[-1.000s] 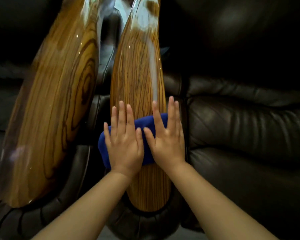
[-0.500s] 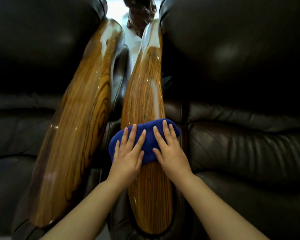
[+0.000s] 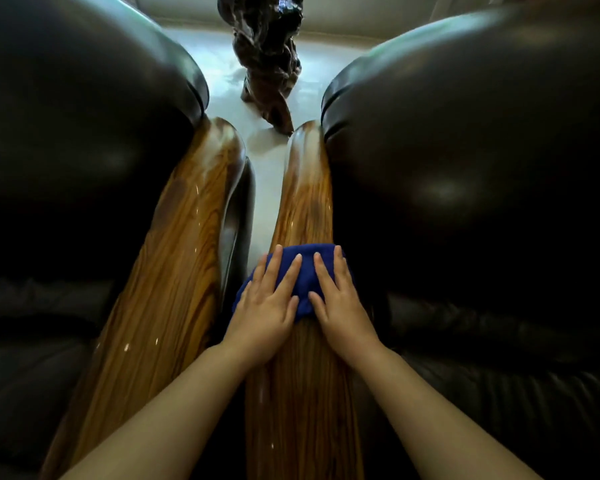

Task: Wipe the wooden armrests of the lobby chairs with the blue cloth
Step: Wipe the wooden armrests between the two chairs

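The blue cloth (image 3: 303,271) is bunched up across the right-hand wooden armrest (image 3: 305,209), roughly halfway along it, and both your palms are on top of it. Going from the left: there's the dark leather chair (image 3: 77,140) with its puffy back cushion, then its glossy wooden armrest (image 3: 174,271) running diagonally toward the near left corner, with some bright specks of glare on the varnish. A narrow gap sits between the two armrests, with pale floor (image 3: 260,202) showing through at the far end. Your left hand (image 3: 265,306) lies flat on the left part of the cloth, fingers spread out and straight, not curled round anything, just pressing down. Your right hand (image 3: 340,303) is just beside it on the right part of the cloth, same deal: fingers extended and slightly splayed, pressing rather than grabbing. The cloth pokes out past your fingertips and hangs a little over the armrest's left edge. Further right is the second dark leather chair (image 3: 482,168). Up top between the chair backs, a dark knobbly carved thing (image 3: 267,60) stands on the floor.
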The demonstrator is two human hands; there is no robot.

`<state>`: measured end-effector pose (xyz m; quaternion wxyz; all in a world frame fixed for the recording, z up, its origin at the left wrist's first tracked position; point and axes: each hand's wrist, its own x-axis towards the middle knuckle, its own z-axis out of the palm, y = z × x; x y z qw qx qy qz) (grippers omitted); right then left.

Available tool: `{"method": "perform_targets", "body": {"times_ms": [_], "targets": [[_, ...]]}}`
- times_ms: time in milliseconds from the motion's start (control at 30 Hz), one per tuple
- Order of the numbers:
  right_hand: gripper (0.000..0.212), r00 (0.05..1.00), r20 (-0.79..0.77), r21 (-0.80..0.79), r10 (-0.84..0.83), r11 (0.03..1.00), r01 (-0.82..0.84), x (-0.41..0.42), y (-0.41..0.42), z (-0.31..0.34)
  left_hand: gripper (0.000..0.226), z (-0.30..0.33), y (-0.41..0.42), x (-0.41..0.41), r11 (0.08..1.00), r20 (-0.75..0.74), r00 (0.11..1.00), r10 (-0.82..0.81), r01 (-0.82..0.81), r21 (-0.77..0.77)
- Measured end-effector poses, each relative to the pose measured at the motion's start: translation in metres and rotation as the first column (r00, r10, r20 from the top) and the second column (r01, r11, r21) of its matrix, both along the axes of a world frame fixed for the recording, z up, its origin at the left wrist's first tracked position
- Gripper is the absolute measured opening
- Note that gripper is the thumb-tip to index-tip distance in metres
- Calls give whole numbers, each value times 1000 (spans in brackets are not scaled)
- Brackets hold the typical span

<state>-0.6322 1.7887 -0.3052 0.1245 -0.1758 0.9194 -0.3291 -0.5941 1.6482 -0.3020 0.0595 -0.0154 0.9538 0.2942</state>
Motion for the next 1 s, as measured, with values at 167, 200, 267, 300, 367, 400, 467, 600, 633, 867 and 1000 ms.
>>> {"method": "perform_targets", "body": {"times_ms": [167, 200, 267, 300, 367, 400, 467, 600, 633, 867, 1000], "targets": [[62, 1000, -5, 99, 1, 995, -1, -47, -7, 18, 63, 17, -11, -49, 1000, 28, 999, -25, 25, 13], [62, 999, -37, 105, 12, 994, -8, -49, -3, 22, 66, 20, -12, -47, 1000, -34, 999, -15, 14, -18], [59, 997, -78, 70, 22, 997, -17, -51, 8, 28, 70, 24, -14, -38, 999, -169, 986, 5, -11, -33], [57, 997, -70, 59, 30, 998, -26, -53, 12, 30, 69, 24, -14, -36, 1000, -190, 982, 18, -20, -7], [55, 998, -39, 77, 45, 996, -42, -57, 14, 30, 65, 25, -14, -38, 997, -149, 988, 40, -30, 68], [55, 999, -32, 84, 41, 996, -38, -60, 12, 30, 65, 26, -14, -43, 995, -117, 992, 36, -26, 91], [55, 999, -36, 68, 9, 998, -7, -66, 7, 30, 65, 27, -15, -56, 993, -93, 995, 23, -12, 114], [46, 990, -120, 69, -78, 994, 86, -69, -4, 35, 60, 30, -14, -69, 985, -116, 987, 109, -91, 148], [42, 986, -139, 90, -94, 990, 107, -67, -8, 37, 58, 31, -13, -68, 983, -126, 983, 133, -115, 141], [21, 996, -34, 358, 86, 931, -69, -50, -2, 76, 34, 60, -12, -51, 1000, -39, 999, 22, -21, 21], [20, 992, 105, 266, 70, 959, -96, -40, 19, 119, 26, 104, -12, -43, 995, 149, 989, -12, -3, 97]]}}
